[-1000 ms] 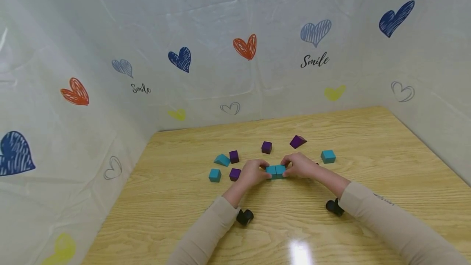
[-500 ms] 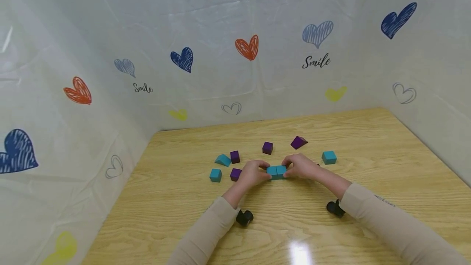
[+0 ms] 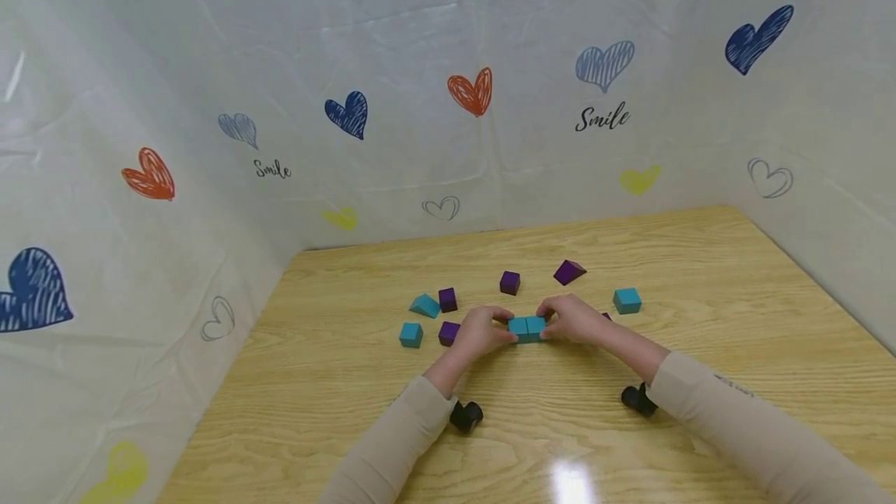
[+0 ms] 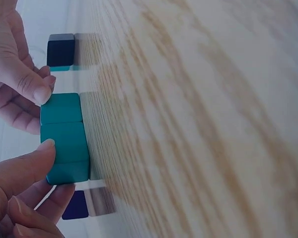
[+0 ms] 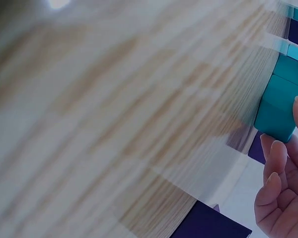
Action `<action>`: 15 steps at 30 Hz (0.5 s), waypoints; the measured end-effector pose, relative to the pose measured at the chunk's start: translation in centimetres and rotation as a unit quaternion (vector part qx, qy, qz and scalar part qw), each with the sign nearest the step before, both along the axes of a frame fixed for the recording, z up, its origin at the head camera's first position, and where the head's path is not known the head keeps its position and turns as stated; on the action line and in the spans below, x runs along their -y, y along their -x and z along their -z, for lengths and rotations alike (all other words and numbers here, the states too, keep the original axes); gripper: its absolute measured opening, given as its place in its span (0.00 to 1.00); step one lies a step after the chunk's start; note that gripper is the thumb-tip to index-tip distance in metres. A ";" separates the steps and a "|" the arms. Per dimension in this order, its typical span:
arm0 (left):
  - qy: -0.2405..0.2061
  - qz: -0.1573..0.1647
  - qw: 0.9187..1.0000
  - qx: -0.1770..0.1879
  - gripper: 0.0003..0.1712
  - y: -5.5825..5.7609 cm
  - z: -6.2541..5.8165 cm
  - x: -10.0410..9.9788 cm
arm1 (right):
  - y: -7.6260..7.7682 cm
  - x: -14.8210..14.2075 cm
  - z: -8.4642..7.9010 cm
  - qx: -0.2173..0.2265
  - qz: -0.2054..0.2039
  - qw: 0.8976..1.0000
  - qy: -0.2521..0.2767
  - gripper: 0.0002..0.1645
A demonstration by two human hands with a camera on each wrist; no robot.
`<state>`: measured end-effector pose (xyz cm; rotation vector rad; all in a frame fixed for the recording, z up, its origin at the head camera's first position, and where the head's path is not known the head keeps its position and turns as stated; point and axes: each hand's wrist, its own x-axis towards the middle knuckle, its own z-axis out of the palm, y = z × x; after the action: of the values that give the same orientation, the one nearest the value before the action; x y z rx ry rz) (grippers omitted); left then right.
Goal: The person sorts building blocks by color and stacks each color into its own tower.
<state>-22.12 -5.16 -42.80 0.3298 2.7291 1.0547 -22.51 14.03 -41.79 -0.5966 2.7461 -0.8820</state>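
Note:
Two light-blue cubes sit side by side on the wooden table, faces touching, between both hands. My left hand [image 3: 484, 328] pinches the left cube [image 3: 517, 327] with thumb in front and fingers behind; the left wrist view shows its thumb [image 4: 48, 146] against the cube's face. On the other side, my right hand [image 3: 572, 317] pinches the right cube [image 3: 535, 326] between thumb and fingers. In the right wrist view, the right hand's lower fingers [image 5: 274, 191] curl below the cube. The cubes' outer ends are partly covered by fingertips.
Left of the hands are a blue cube [image 3: 411, 335], a blue triangular block [image 3: 425, 305] and two purple cubes [image 3: 447, 299]. Behind them lie another purple cube [image 3: 510, 282] and a purple triangular block [image 3: 568, 272]. Another blue block [image 3: 627, 301] sits right; a purple piece [image 3: 606, 316] peeks past the right wrist.

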 end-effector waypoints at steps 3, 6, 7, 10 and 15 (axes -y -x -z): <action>-0.002 -0.003 1.000 0.004 0.18 0.0 0.0 0.0 | -0.1 0.1 0.0 0.004 -0.002 1.000 -0.008 0.24; -0.007 -0.004 1.000 0.005 0.18 0.0 0.1 0.0 | -0.2 -0.2 -0.2 0.011 -0.002 1.000 -0.010 0.32; -0.010 -0.004 1.000 0.005 0.18 0.0 0.1 0.0 | -0.2 -0.4 -0.3 0.008 -0.003 1.000 -0.009 0.35; -0.015 -0.007 1.000 0.010 0.18 0.0 0.2 0.0 | -0.1 -1.4 -1.1 0.001 -0.002 1.000 0.014 0.36; -0.020 -0.010 1.000 0.018 0.19 -0.1 0.0 0.0 | 0.5 -4.1 -2.8 -0.045 -0.006 0.999 0.027 0.32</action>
<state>-22.00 -5.13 -42.77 0.2878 2.6889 1.1110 -23.02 18.18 -38.96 -0.6766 2.8027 -0.9511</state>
